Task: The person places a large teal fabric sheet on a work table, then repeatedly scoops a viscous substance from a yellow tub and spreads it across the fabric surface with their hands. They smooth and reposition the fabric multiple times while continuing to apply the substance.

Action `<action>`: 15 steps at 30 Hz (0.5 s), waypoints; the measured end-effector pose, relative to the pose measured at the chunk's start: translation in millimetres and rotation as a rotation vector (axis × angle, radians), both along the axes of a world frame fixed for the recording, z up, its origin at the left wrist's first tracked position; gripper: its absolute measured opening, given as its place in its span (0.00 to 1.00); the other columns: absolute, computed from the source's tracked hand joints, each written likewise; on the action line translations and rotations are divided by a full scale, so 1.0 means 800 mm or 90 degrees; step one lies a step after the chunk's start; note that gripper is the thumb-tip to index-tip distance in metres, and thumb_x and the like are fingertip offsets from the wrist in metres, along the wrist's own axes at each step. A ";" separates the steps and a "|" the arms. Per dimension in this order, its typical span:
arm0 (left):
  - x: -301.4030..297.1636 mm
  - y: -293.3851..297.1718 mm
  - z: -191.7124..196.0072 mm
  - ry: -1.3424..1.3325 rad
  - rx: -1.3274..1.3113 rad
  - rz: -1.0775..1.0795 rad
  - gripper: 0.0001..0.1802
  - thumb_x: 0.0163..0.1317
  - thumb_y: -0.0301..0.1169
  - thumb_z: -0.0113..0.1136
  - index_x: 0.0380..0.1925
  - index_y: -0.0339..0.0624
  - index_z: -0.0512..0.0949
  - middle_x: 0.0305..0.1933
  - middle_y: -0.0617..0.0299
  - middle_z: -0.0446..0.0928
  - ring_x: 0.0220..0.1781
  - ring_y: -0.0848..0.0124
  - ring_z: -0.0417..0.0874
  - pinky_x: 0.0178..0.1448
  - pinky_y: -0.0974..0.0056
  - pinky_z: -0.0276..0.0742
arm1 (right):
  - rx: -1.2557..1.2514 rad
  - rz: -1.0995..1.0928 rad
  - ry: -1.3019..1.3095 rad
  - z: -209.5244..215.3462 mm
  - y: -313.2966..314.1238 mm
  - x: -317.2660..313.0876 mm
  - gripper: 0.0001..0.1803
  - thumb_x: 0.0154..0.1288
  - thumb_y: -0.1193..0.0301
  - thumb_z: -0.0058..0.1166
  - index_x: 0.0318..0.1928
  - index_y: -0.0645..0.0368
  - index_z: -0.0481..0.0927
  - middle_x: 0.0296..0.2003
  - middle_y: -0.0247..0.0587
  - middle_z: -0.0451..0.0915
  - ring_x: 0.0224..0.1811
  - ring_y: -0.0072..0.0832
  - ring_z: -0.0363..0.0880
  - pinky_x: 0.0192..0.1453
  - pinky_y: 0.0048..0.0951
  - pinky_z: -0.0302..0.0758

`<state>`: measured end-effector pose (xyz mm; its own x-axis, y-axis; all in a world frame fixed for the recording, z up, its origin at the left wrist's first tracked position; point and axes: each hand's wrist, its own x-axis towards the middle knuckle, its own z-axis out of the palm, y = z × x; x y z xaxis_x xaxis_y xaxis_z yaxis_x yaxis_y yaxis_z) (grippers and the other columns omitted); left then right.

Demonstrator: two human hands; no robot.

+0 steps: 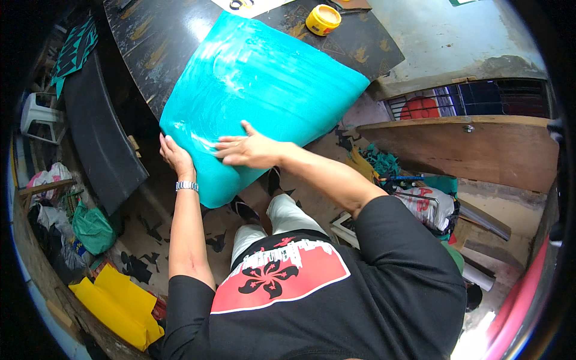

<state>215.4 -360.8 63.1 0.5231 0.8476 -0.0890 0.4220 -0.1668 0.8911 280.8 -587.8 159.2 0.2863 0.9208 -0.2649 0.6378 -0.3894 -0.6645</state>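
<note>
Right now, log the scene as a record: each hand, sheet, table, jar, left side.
Left hand: touching the teal sheet at its left edge, grip unclear; wristwatch on wrist
Right hand: palm down over the sheet's near part, fingers spread
Sheet: partly over the table, near end beyond its edge; shiny streaks on top
Table: dark, patterned
Jar: yellow, open, on the table beyond the sheet
Left side: white stool, green bag

White glare streaks the turquoise sheet [276, 84] and dark worktop [150, 57], deep shadow pools along the worktop's left side, and straight edges bow toward the blackened rim.
</note>
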 end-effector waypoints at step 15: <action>-0.003 0.008 -0.009 0.072 0.123 -0.004 0.28 0.76 0.47 0.36 0.67 0.46 0.67 0.60 0.43 0.71 0.62 0.48 0.71 0.67 0.51 0.63 | -0.083 -0.178 -0.269 -0.022 -0.026 0.046 0.50 0.66 0.35 0.38 0.76 0.55 0.46 0.78 0.46 0.43 0.81 0.41 0.36 0.76 0.67 0.27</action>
<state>213.1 -354.8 56.2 0.5241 0.8515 0.0160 0.5165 -0.3328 0.7889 318.0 -608.4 141.7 0.6235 0.7607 -0.1802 0.6996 -0.6459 -0.3057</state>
